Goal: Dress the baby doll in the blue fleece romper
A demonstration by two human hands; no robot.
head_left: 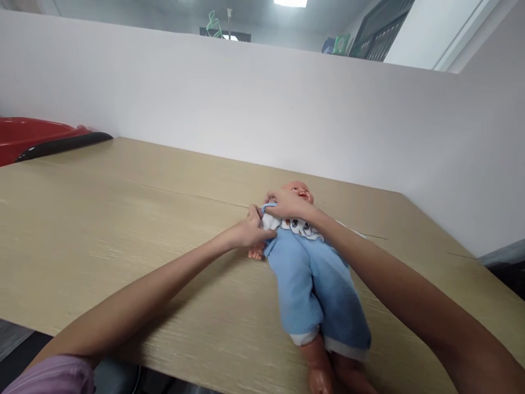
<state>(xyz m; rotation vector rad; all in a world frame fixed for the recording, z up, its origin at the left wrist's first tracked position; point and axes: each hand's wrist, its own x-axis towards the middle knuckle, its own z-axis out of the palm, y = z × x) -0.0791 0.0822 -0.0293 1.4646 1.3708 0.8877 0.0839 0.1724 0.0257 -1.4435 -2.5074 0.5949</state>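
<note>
A baby doll (304, 190) lies on its back on the wooden table, head toward the wall and feet toward me. It wears light blue trousers (297, 268) with white cuffs and a white top (305, 230) with a printed face. My left hand (251, 229) pinches the white cloth at the doll's sleeve, just above the doll's small hand (256, 251). Beside it, my right hand (289, 203) grips the sleeve's blue-edged cloth (268, 207) near the doll's shoulder. The right hand and forearm cover part of the doll's chest and chin.
The wooden table (123, 219) stretches out on both sides of the doll and has thin seams across it. A low white wall (246, 104) rises behind it. At the far left sits a glossy red object with a black edge (45, 134).
</note>
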